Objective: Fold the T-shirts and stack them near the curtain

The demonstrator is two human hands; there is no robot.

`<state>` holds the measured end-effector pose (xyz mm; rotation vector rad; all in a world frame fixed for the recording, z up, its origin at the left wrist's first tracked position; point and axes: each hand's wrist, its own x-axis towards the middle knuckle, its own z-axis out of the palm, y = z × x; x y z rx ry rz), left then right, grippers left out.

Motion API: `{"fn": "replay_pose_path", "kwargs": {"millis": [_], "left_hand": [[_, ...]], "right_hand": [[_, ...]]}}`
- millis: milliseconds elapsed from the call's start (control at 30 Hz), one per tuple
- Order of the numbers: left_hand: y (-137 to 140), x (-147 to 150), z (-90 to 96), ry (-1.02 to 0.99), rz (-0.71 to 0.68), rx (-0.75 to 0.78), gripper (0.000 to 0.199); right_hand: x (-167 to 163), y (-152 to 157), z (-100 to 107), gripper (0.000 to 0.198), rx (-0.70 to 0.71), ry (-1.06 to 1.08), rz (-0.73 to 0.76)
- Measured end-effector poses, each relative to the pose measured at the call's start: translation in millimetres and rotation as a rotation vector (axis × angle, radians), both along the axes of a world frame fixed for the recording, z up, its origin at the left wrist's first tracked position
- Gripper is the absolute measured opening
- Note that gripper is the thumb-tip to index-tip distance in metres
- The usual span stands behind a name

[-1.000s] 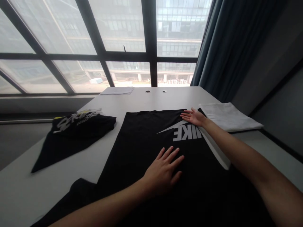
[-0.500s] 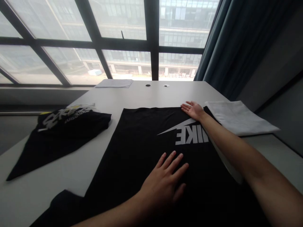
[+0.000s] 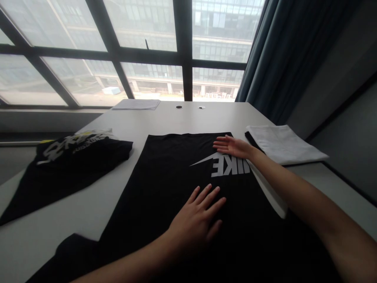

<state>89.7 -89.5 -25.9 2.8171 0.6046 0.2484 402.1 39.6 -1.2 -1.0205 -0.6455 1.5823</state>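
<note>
A black T-shirt (image 3: 153, 188) lies spread on the white table, its hem toward the window and its grey NIKE print upside down to me. My left hand (image 3: 196, 216) rests palm down on the middle of the shirt, fingers spread. Over the upper right part, beside the print, is my right hand (image 3: 231, 147), its fingers stretched out to the left and palm turned partly up. Nothing is held in it; whether it touches the cloth I cannot tell. My right forearm covers the end of the print.
A crumpled black garment (image 3: 76, 169) with white and yellow print lies at the left. Folded white cloth (image 3: 282, 143) sits at the right on something black. Papers (image 3: 135, 104) lie at the far edge of the table (image 3: 165, 120), before a window and a blue curtain (image 3: 265, 59).
My right hand has come slightly down and inward from the hem's right corner onto the shirt. My left hand stays on the cloth. The whole view has shifted a little.
</note>
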Motion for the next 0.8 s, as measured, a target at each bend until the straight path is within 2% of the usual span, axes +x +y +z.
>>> {"fn": "replay_pose_path", "kwargs": {"millis": [33,100,167,200,233,333,367,400,433,500,533,567,600,633,800], "left_hand": [[0,0,-0.3,0.004,0.0,0.003,0.06],[0,0,-0.3,0.013,0.0,0.006,0.06],[-1,0,0.5,0.013,-0.001,0.006,0.06],[-1,0,1.2,0.011,-0.002,0.005,0.06],[-2,0,1.8,0.009,-0.002,0.002,0.059],[-3,1,3.4,0.007,-0.004,-0.007,0.059],[-3,1,3.5,0.008,-0.003,-0.01,0.059],[-3,1,3.4,0.008,-0.001,-0.011,0.06],[-3,0,3.0,0.006,0.001,-0.012,0.059],[-3,-1,1.6,-0.007,0.004,-0.013,0.058],[-3,-1,0.7,-0.018,0.005,-0.014,0.058],[-3,-2,-0.3,-0.029,0.004,-0.014,0.057],[-3,-2,-1.1,-0.037,0.004,-0.015,0.057],[-3,-2,-1.8,-0.042,0.004,-0.017,0.057],[-3,-1,-2.7,-0.034,0.005,-0.033,0.056]], "right_hand": [[11,13,1,0.033,0.037,-0.005,-0.155],[20,29,5,0.039,0.087,-0.006,-0.335],[12,30,7,0.039,0.108,0.006,-0.318],[5,25,8,0.038,0.106,0.021,-0.228],[-2,18,7,0.037,0.088,0.037,-0.076],[-12,3,0,0.042,-0.046,0.062,0.493],[-9,3,-2,0.044,-0.079,0.058,0.565],[-3,6,-5,0.044,-0.089,0.046,0.511],[5,12,-7,0.043,-0.072,0.031,0.348],[19,29,-8,0.041,-0.002,-0.004,-0.118],[24,38,-8,0.041,0.022,-0.022,-0.304],[25,46,-6,0.041,0.038,-0.037,-0.404],[23,51,-3,0.042,0.055,-0.042,-0.411],[17,53,0,0.044,0.079,-0.038,-0.339],[-51,35,11,0.057,0.168,0.004,0.273]]}}
